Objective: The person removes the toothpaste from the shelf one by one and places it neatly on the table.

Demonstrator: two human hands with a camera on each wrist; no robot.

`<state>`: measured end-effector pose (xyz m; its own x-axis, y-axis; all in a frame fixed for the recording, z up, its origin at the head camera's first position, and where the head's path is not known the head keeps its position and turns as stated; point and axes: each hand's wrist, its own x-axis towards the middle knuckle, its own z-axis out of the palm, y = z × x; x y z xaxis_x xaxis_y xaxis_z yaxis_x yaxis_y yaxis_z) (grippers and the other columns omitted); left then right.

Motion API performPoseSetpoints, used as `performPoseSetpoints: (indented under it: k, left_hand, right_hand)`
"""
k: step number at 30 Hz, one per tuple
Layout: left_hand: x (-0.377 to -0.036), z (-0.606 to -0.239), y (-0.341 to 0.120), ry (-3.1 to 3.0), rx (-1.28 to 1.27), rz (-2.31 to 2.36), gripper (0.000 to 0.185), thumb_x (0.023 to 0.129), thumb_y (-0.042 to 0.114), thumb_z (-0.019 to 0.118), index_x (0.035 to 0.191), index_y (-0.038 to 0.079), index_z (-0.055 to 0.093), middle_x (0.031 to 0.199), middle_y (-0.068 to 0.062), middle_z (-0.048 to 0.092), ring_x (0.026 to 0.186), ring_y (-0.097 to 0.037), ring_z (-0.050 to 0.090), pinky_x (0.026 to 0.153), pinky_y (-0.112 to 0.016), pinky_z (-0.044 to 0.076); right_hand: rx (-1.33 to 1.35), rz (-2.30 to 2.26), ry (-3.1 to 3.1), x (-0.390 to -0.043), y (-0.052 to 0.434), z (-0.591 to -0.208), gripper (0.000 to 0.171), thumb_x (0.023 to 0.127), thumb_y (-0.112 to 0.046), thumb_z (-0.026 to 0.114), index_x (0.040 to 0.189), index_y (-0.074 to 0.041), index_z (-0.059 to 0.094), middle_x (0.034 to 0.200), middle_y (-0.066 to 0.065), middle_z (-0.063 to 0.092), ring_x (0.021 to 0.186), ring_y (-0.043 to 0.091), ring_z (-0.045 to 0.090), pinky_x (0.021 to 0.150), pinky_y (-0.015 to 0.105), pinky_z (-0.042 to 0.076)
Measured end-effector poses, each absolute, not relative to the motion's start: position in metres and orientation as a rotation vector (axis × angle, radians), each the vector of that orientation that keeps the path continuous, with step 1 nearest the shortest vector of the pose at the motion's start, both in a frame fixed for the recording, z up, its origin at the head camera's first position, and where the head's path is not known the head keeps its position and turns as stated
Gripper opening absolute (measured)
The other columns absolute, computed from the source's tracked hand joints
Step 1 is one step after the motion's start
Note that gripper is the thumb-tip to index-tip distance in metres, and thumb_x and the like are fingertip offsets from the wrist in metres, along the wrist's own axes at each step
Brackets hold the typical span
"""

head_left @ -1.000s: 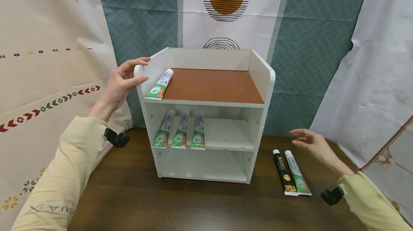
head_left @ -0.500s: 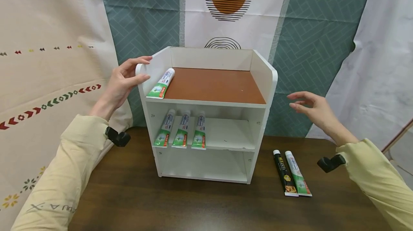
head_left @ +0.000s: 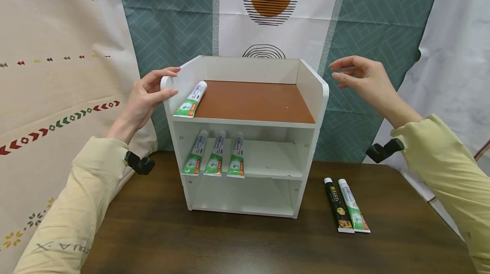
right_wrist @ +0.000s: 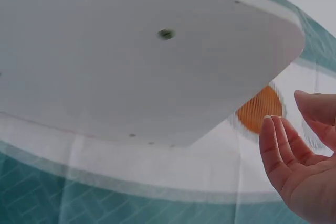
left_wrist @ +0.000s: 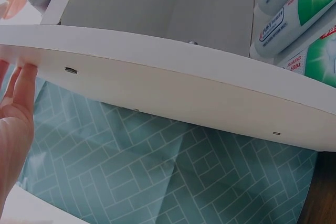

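A white three-tier shelf (head_left: pixel 252 123) with a brown top surface stands on the table. My left hand (head_left: pixel 139 101) grips its left side panel near the upper front corner; in the left wrist view the fingers (left_wrist: pixel 23 87) lie against the panel's outer face. A green-and-white toothpaste tube (head_left: pixel 191 100) lies on the top tier at the left. Three similar toothpaste tubes (head_left: pixel 216 155) lie side by side on the middle tier. My right hand (head_left: pixel 363 79) is raised just right of the shelf's upper right panel, fingers loosely bent, holding nothing.
On the dark wooden table (head_left: pixel 245 244), right of the shelf, a black toothpaste tube (head_left: pixel 338 206) and a green-and-white toothpaste tube (head_left: pixel 353 206) lie together. Patterned cloths (head_left: pixel 168 14) hang behind and at both sides.
My right hand has risen from beside the two tubes on the table to the height of the shelf's top, shifting slightly left. My left hand keeps its hold on the shelf.
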<state>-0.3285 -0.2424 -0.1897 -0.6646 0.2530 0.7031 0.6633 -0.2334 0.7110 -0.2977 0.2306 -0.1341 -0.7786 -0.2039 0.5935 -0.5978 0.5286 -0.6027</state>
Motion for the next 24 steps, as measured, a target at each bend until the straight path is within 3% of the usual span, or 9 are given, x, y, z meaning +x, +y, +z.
performPoseSetpoints:
  k: [7, 12, 17, 24]
  left_hand:
    - [-0.328, -0.189, -0.242, -1.737, -1.089, -1.963, 0.034, 0.081, -0.014, 0.057, 0.112, -0.001, 0.058, 0.133, -0.015, 0.040, 0.118, -0.028, 0.036, 0.080, -0.028, 0.043]
    - [-0.328, -0.189, -0.242, -1.740, -1.081, -1.955, 0.033, 0.081, -0.014, 0.057, 0.111, 0.000, 0.059, 0.133, -0.014, 0.040, 0.118, -0.027, 0.036, 0.080, -0.027, 0.043]
    - [-0.328, -0.190, -0.243, -1.744, -1.074, -1.953, 0.033, 0.081, -0.013, 0.058, 0.112, 0.000, 0.059, 0.133, -0.014, 0.040, 0.119, -0.027, 0.035, 0.080, -0.027, 0.043]
    - [-0.328, -0.190, -0.242, -1.753, -1.069, -1.952, 0.033, 0.081, -0.012, 0.059, 0.112, 0.000, 0.059, 0.133, -0.014, 0.040, 0.119, -0.028, 0.036, 0.080, -0.027, 0.043]
  right_hand:
    - [0.745, 1.208, -2.326, -0.299, 0.203, -0.109, 0.029, 0.087, -0.018, 0.062, 0.113, -0.007, 0.059, 0.113, 0.006, 0.054, 0.089, 0.018, 0.053, 0.071, 0.019, 0.045]
    - [0.835, 1.098, -2.348, -0.301, 0.174, -0.097, 0.029, 0.088, -0.017, 0.061, 0.113, -0.003, 0.058, 0.111, 0.006, 0.055, 0.086, 0.016, 0.056, 0.072, 0.025, 0.046]
    - [0.924, 1.003, -2.377, -0.308, 0.145, -0.094, 0.026, 0.089, -0.011, 0.058, 0.111, 0.002, 0.057, 0.107, 0.008, 0.056, 0.083, 0.015, 0.056, 0.071, 0.027, 0.047]
    - [1.022, 1.024, -2.470, -0.318, 0.103, -0.099, 0.023, 0.089, -0.008, 0.057, 0.111, 0.000, 0.058, 0.102, 0.010, 0.054, 0.084, 0.020, 0.055, 0.071, 0.029, 0.047]
